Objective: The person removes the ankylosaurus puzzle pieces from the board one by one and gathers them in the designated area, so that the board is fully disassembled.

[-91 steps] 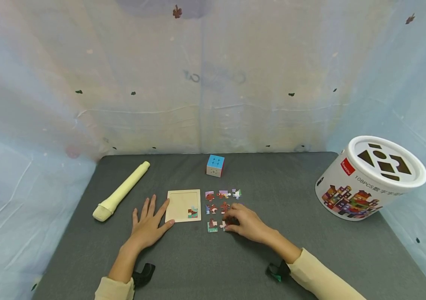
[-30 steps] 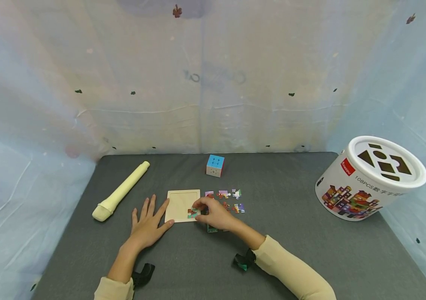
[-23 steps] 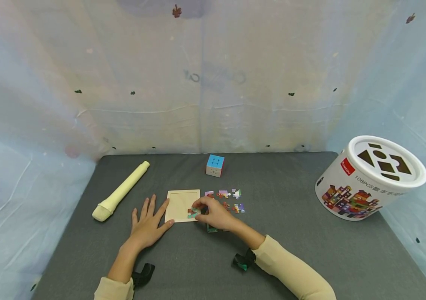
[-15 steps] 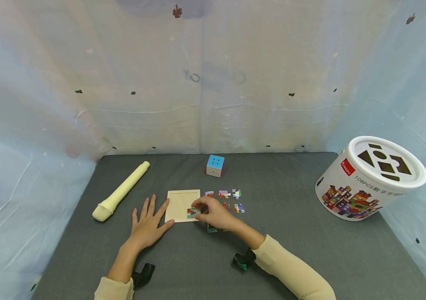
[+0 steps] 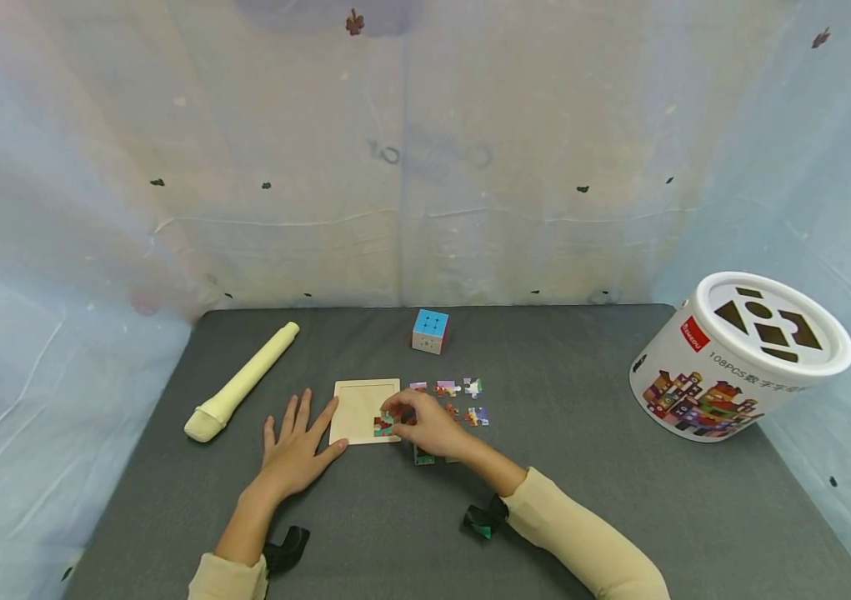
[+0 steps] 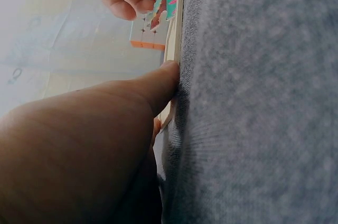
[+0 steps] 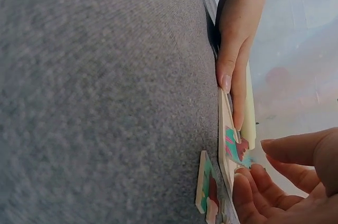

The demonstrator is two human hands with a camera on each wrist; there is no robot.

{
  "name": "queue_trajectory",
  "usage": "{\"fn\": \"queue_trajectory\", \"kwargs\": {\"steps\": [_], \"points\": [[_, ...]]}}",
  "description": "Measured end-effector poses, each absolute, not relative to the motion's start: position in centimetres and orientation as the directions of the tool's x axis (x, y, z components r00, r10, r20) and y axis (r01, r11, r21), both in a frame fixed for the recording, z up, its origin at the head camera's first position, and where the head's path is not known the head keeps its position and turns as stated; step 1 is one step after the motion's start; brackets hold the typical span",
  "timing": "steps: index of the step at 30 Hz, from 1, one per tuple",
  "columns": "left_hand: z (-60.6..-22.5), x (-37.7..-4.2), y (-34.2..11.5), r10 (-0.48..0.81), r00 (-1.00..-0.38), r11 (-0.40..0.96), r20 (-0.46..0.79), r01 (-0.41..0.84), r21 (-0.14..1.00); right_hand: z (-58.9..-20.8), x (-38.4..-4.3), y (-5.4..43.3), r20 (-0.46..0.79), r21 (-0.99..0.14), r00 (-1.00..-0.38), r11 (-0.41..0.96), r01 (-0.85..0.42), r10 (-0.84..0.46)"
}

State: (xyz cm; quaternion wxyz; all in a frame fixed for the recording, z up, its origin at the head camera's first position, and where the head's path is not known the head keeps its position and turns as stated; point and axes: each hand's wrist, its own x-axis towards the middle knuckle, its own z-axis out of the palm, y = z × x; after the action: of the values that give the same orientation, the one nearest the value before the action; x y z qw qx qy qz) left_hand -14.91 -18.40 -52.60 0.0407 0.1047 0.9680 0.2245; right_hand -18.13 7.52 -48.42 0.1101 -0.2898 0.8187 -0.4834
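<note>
A square wooden puzzle tray (image 5: 353, 404) lies on the grey table, a jigsaw piece (image 5: 381, 427) in its lower right corner. My right hand (image 5: 428, 427) bends over that corner, thumb and fingertips pinching at a piece there. In the right wrist view a pale blue bit shows between the fingertips beside the teal and brown piece (image 7: 232, 143); the fingers hide most of it. My left hand (image 5: 293, 457) lies flat with spread fingers, its thumb and index tips on the tray's left edge.
Several loose jigsaw pieces (image 5: 473, 387) lie right of the tray, some hidden by the right hand. Behind them stands a puzzle cube (image 5: 429, 331). A pale yellow microphone-shaped object (image 5: 248, 377) lies at left. A big white tub (image 5: 733, 367) stands at right.
My right hand has moved left from the loose pieces to the tray's lower right corner. There the corner piece has shifted slightly left. My left hand has stayed put.
</note>
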Motion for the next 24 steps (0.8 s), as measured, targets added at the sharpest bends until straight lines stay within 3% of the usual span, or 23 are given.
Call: {"fn": "queue_trajectory", "kwargs": {"steps": [24], "points": [[-52.69, -14.9, -18.42, 0.219, -0.975, 0.877, -0.037, 0.18, 0.446, -48.62, -18.34, 6.56, 0.077, -0.847, -0.801, 0.385, -0.366, -0.594]]}}
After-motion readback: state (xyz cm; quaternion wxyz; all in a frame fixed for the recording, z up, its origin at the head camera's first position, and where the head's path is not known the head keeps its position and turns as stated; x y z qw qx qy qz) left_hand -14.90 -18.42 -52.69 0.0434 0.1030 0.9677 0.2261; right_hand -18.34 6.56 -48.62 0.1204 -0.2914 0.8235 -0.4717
